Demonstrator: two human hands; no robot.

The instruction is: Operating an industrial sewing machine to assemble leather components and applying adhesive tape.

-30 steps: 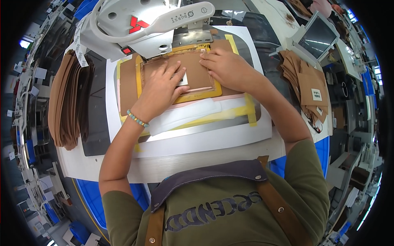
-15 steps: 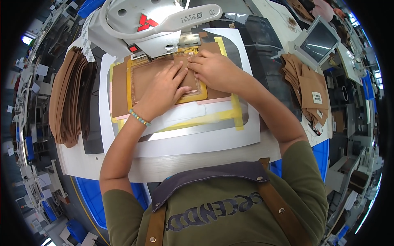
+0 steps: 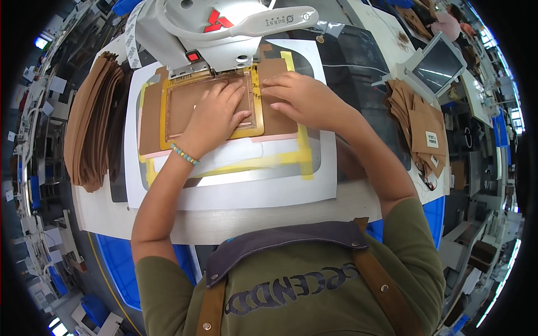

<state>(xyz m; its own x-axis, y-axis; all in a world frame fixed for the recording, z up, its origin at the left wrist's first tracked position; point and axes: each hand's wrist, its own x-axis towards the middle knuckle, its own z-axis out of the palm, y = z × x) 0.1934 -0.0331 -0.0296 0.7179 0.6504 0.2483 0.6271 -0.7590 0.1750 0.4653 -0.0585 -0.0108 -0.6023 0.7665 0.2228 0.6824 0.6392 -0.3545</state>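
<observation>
A yellow-rimmed clamp frame (image 3: 256,106) lies on a brown fabric panel (image 3: 280,119) under the head of an industrial sewing machine (image 3: 193,25). My left hand (image 3: 214,115) rests flat inside the frame, fingers stretched toward the needle area, with a beaded bracelet at its wrist. To the right of the frame, my right hand (image 3: 305,99) reaches over the panel, fingers extended and thumb apart; whether it presses on the fabric is hard to tell. Beneath the panel are a metal plate edged with yellow tape (image 3: 306,154) and a large white sheet (image 3: 252,196).
A thick stack of brown pieces (image 3: 87,126) stands at the left. On the right lie brown pieces with white labels (image 3: 412,115), beside a tilted screen (image 3: 437,63). Blue bins (image 3: 120,269) sit below the table edge. Another person is at the far upper right.
The panel, frame and white sheet have shifted left relative to the machine head. My right hand has come off the frame to the panel beside it; my left hand moved along with the frame.
</observation>
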